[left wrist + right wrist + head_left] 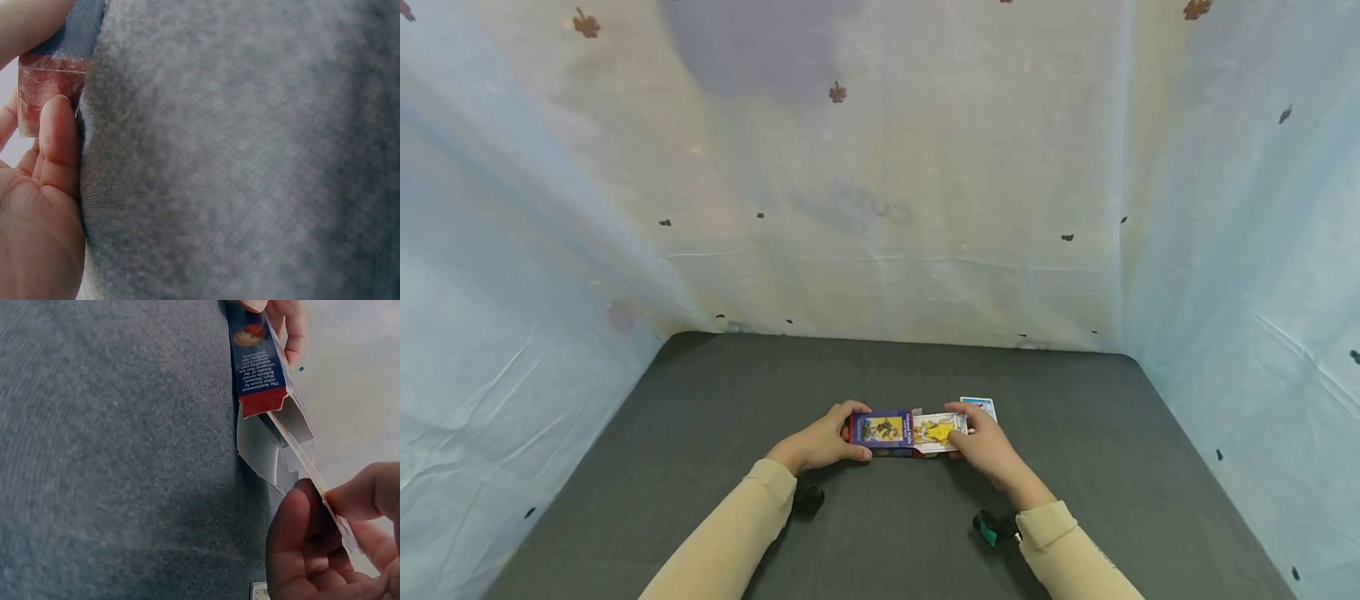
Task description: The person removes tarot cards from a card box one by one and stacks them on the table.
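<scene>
A blue and red tarot card box (pixel 882 429) lies along the middle of the dark table, its open end facing right. My left hand (pixel 823 437) grips the closed end, with thumb and fingers on opposite sides; its red end (pixel 53 94) shows in the left wrist view. A thin stack of cards (pixel 937 422) with a yellow figure on top is partly inside the box. My right hand (pixel 988 450) pinches the outer end of the stack. In the right wrist view the stack's edge (pixel 299 450) runs into the box opening, beside an open white flap (pixel 256 450).
Behind the right hand lies a card (pixel 983 407) with a light blue picture, partly covered by that hand. The dark grey table (pixel 737 383) has patterned curtains (pixel 880 250) at its back and sides. Black straps hang at both wrists.
</scene>
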Available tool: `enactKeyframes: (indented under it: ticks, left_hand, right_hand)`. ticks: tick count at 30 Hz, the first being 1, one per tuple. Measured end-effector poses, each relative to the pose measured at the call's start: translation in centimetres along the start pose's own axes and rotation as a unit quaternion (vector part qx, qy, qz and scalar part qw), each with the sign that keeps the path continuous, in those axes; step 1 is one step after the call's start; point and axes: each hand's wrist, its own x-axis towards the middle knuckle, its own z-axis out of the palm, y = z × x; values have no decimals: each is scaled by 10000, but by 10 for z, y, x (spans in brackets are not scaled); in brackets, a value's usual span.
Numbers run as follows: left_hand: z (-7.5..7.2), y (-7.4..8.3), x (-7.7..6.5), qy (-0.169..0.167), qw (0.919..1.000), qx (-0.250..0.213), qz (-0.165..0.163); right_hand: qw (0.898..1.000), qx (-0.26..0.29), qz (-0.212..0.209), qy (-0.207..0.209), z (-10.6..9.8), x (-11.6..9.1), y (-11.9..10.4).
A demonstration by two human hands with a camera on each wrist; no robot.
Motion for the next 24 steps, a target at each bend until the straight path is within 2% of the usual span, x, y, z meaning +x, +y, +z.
enactKeyframes:
  ticks: [4,7,18,24]
  left_hand:
    - [0,0,0,-5,10000,-14,11]
    - [0,0,0,-14,10000,-15,3]
    - [-1,2,-2,-40,10000,-8,2]
    - [0,2,-2,-31,10000,22,12]
  right_hand:
    - [10000,7,-4,-11,1,-3,-4]
    - [10000,-49,31,-30,1,1,5]
    - [9969,-761,189,-52,-3,1,10]
    - [9965,-811,170,-116,-4,1,10]
